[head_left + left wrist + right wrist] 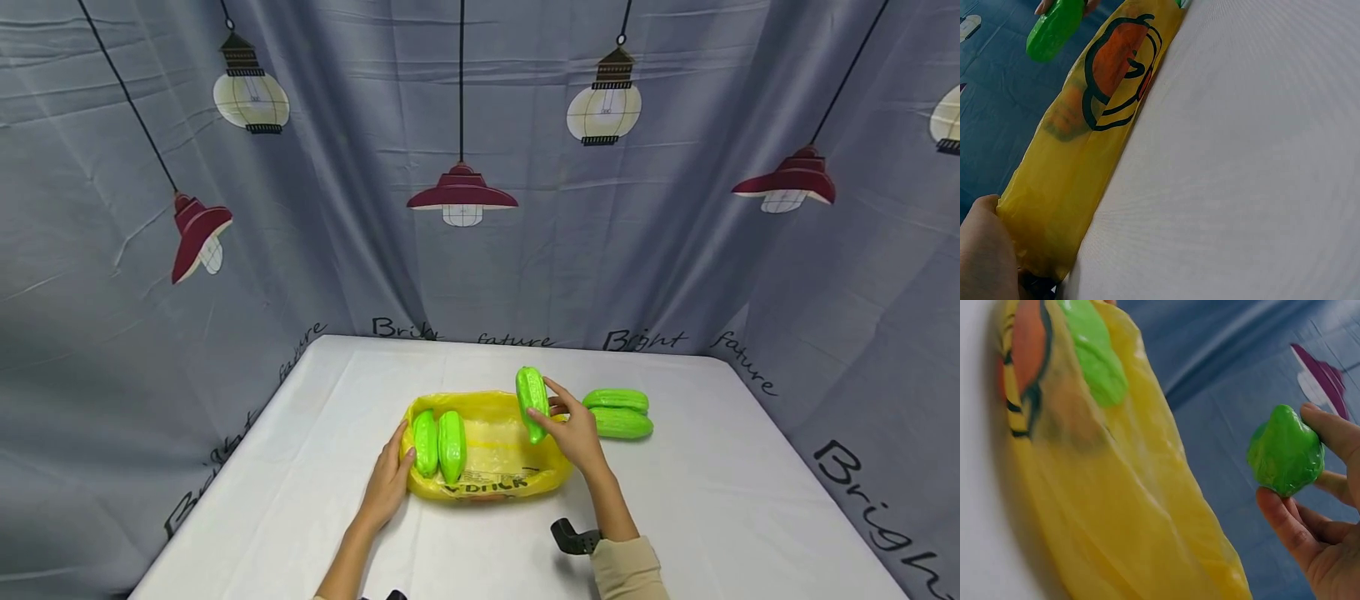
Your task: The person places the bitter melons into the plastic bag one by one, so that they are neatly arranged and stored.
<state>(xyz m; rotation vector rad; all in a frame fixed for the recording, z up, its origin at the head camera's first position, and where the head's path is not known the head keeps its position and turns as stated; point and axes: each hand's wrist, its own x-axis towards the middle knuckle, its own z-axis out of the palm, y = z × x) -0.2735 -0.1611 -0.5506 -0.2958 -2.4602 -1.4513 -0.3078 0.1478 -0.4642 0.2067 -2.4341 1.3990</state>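
Observation:
A yellow plastic bag point(495, 490), its mouth spread wide, lies on the white table. Inside its left part are two bright green cucumber-like vegetables point(452, 446), side by side. My left hand point(387, 482) holds the bag's left rim, with the thumb over the edge. Above the bag's right side, my right hand point(576, 429) pinches another green cucumber-like vegetable point(531, 402) between thumb and fingers. In the right wrist view, this vegetable point(1286, 453) shows its glossy, ridged end, apart from the bag.
Two more green cucumber-like vegetables point(618, 422) lie together on the table point(720, 500), right of the bag. A grey-blue curtain point(525, 267) printed with lamps hangs behind and on both sides. A black wrist device point(573, 537) is by the right wrist.

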